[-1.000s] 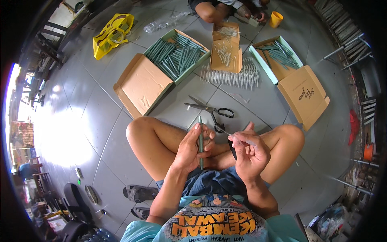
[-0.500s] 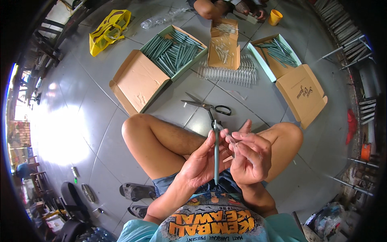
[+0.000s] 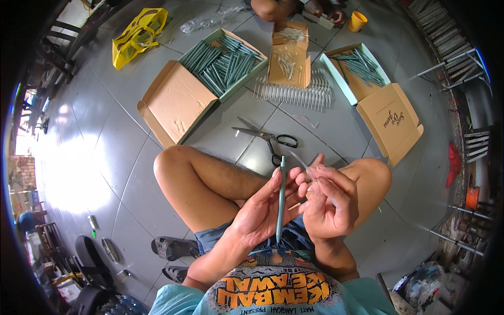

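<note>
Between the thumb and fingers of my left hand, a slim teal pen stands nearly upright over my lap. Just beside it, my right hand pinches a thin clear strip, like plastic film, whose pointed free end rises toward the scissors. The strip is apart from the pen. Black-handled scissors lie with blades spread on the floor beyond both hands. Past them, a box of teal pens sits at the left, and a smaller batch of pens lies in another lidded box at the right.
A brown cardboard box of small pale pieces stands beside a row of clear plastic pieces. Farther off are a yellow bag, crumpled clear plastic, an orange cup and another person's hand. Sandals lie lower left.
My right hand has shifted slightly right, drawing the clear strip away from the pen's top. The pen in my left hand is tilted a little more.
</note>
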Tool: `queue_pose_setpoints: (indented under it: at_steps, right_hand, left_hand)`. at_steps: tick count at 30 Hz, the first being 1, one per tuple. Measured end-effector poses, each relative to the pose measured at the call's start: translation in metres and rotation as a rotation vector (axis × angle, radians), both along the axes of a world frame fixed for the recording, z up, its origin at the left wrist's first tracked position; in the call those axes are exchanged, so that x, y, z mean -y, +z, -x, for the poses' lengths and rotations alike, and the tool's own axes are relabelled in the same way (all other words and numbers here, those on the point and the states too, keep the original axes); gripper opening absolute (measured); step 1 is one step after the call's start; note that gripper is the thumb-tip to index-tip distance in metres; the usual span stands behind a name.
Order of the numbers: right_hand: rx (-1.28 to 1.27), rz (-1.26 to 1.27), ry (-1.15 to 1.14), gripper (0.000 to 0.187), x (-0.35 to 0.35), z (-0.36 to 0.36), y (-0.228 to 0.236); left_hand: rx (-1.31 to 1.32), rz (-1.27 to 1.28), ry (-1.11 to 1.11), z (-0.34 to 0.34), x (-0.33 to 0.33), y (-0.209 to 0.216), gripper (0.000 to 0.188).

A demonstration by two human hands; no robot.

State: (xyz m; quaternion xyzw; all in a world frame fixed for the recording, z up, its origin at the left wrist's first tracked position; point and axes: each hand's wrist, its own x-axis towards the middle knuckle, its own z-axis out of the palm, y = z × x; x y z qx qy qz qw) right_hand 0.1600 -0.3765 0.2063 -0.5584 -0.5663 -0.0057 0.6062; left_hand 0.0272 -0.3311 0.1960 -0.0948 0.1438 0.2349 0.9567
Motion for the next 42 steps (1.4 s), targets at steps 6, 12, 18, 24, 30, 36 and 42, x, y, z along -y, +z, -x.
queue_pose_setpoints:
  at_steps: [6, 12, 18, 24, 30, 36, 42]
  right_hand:
    - [0.213, 0.005, 0.076, 0.015, 0.001, -0.007, -0.002]
    - [0.265, 0.036, 0.123, 0.016, 0.005, -0.005, 0.002]
    - [0.302, 0.082, 0.106, 0.017, 0.013, -0.006, -0.003]
    - [0.226, -0.004, -0.006, 0.017, 0.012, -0.014, -0.010]
    - [0.343, 0.050, -0.021, 0.024, 0.021, -0.025, -0.005]
    - [0.448, 0.010, 0.061, 0.036, 0.023, -0.033, -0.013]
    - [0.461, 0.034, 0.124, 0.038, 0.026, -0.036, -0.015]
  left_hand:
    - [-0.065, -0.044, -0.027, 0.001, -0.003, -0.001, 0.041]
    - [-0.049, -0.026, -0.027, 0.001, -0.004, -0.005, 0.039]
    - [-0.238, -0.045, -0.036, 0.000, -0.007, 0.005, 0.036]
    - [-0.536, -0.088, -0.080, 0.002, -0.013, -0.032, 0.027]
    - [-0.583, -0.402, -0.137, 0.042, -0.056, -0.005, 0.024]
    - [-0.668, -0.509, -0.541, 0.037, -0.078, 0.040, 0.019]
    - [-0.803, -0.665, -0.799, 0.025, -0.086, 0.059, 0.019]
